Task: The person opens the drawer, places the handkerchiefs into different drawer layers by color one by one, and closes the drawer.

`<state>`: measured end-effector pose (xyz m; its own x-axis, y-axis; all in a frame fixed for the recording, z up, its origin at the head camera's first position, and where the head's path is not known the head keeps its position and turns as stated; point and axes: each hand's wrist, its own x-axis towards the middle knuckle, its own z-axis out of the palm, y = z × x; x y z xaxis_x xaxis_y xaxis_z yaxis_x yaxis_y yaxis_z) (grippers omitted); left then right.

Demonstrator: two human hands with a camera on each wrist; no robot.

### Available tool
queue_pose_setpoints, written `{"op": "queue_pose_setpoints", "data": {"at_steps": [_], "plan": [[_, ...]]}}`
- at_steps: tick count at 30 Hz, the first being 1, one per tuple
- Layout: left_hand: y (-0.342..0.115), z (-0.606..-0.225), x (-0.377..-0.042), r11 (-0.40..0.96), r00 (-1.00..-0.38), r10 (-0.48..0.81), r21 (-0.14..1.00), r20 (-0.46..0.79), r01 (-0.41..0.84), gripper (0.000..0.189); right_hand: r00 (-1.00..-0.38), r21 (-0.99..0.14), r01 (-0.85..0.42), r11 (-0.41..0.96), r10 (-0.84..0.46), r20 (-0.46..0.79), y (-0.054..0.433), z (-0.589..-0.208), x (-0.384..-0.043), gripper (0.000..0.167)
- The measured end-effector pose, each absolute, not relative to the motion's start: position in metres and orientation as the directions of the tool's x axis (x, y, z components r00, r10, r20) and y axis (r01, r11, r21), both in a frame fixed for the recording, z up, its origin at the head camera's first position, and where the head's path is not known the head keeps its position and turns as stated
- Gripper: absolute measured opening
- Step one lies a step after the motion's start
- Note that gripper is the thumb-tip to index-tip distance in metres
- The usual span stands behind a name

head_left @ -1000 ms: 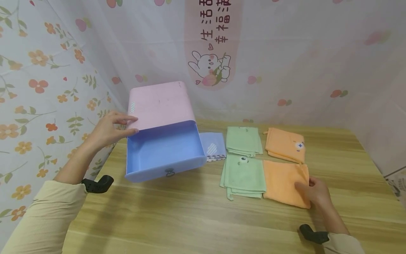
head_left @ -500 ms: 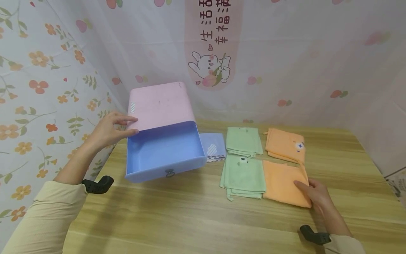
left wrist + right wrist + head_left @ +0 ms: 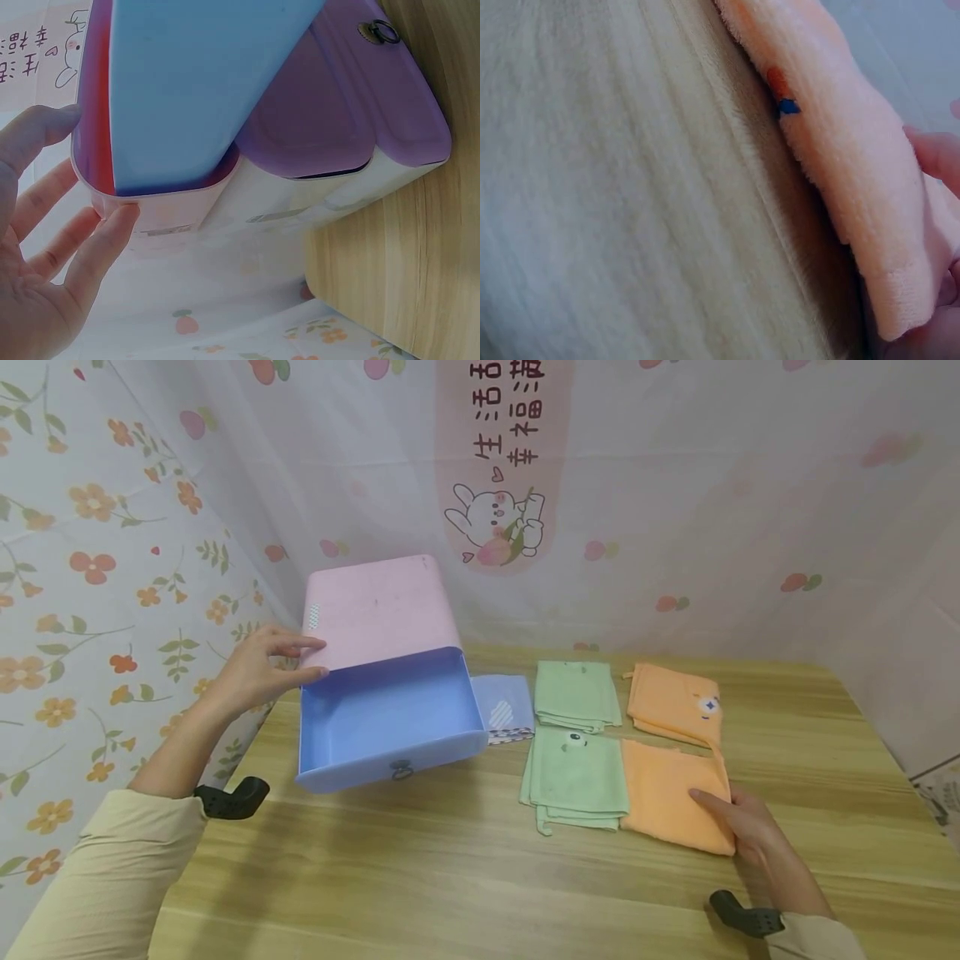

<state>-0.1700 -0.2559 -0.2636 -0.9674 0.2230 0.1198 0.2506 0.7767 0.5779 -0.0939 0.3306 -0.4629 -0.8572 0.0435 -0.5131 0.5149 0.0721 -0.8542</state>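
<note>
My left hand (image 3: pixel 258 670) holds the upper left corner of a pink drawer cabinet (image 3: pixel 382 610), fingers and thumb spread around the edge. Its top drawer (image 3: pixel 390 706) is blue, pulled out, with nothing visible inside. In the left wrist view, purple drawers (image 3: pixel 315 112) below it are closed. At the right, my right hand (image 3: pixel 753 827) pinches the right edge of a folded orange towel (image 3: pixel 671 789), thumb on top and fingers partly hidden beneath. The right wrist view shows this towel's fuzzy edge (image 3: pixel 840 150) raised a little off the wooden table.
Two folded green towels (image 3: pixel 577 777) lie left of the held towel. Another orange towel (image 3: pixel 675 700) lies behind it. A folded blue towel (image 3: pixel 504 703) sits against the drawer's right side. A printed curtain (image 3: pixel 675 510) hangs behind the wooden table (image 3: pixel 450 877).
My right thumb has slid slightly left over the orange towel, and the towel's right edge has shifted a little. The left hand and the cabinet stay put.
</note>
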Motion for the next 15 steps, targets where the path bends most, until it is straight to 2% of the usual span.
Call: {"op": "queue_pose_setpoints", "data": {"at_steps": [8, 15], "plan": [[-0.2554, -0.2635, -0.169, 0.77, -0.968, 0.221, 0.588, 0.12, 0.249, 0.046, -0.851, -0.851, 0.524, -0.007, 0.024, -0.524, 0.3311, -0.4633, -0.0928, 0.023], [-0.2546, -0.2633, -0.1698, 0.774, -0.967, 0.226, 0.581, 0.117, 0.251, 0.047, -0.859, -0.859, 0.511, -0.005, -0.028, -0.511, 0.3336, -0.4595, -0.0922, 0.027]]}}
